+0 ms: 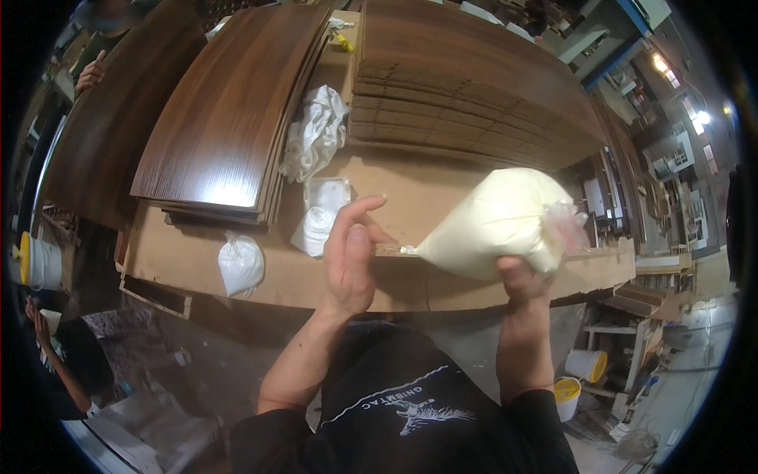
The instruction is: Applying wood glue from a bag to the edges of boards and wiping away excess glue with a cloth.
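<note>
Bag [493, 225] up over the table's [379, 170] near edge, bulging and pale yellow, and, clock read from it, its narrow tip [408, 250] points to nine! Right hand [525, 280] grips it from five o'clock, thumb against the side, other fingers hidden. Left hand [351, 265] at nine, half open, gripping nothing, fingers just beside the tip; whether they touch, I can't tell. Farther out at nine, a small white bag [241, 265]; brown boards [474, 55] stack up at twelve.
</note>
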{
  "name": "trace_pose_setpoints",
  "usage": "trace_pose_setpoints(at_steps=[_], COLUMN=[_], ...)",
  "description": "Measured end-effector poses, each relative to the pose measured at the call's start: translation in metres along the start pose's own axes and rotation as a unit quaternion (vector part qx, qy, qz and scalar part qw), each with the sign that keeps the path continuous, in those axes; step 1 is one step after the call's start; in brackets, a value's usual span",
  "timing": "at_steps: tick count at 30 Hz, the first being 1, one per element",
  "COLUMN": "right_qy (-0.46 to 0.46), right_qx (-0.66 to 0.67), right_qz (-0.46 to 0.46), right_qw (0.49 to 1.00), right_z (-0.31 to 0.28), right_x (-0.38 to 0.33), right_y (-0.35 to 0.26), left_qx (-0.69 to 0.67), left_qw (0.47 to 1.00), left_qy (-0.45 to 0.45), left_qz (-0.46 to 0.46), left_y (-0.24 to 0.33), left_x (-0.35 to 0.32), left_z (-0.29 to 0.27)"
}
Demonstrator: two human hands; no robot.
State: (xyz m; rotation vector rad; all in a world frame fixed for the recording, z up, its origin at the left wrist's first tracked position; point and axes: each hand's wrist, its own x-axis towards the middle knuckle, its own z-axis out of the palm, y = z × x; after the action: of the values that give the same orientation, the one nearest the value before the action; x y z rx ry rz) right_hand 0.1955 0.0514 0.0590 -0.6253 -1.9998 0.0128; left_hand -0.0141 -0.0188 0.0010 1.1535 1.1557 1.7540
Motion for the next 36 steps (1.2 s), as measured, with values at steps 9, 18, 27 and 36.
trace_pose_setpoints(at_steps=[9,18,27,36], right_qy=[0.257,0.245,0.167,0.131], right_qx=[0.564,0.629,0.644,0.682], right_qz=[0.45,0.445,0.385,0.364], right_qw=[0.643,0.589,0.639,0.62], right_z=[0.007,0.016,0.017,0.012], right_x=[0.061,0.044,0.036,0.035], right_y=[-0.006,-0.003,-0.015,-0.011], left_qx=[-0.068,0.209,0.028,0.021], left_qw=[0.975,0.87,0.93,0.954], left_qy=[-0.175,-0.445,-0.358,-0.286], left_qz=[-0.117,-0.042,-0.079,-0.089], left_y=[0.003,0.062,0.047,0.062], left_x=[0.019,0.094,0.098,0.093], left_z=[-0.033,0.025,0.06,0.063])
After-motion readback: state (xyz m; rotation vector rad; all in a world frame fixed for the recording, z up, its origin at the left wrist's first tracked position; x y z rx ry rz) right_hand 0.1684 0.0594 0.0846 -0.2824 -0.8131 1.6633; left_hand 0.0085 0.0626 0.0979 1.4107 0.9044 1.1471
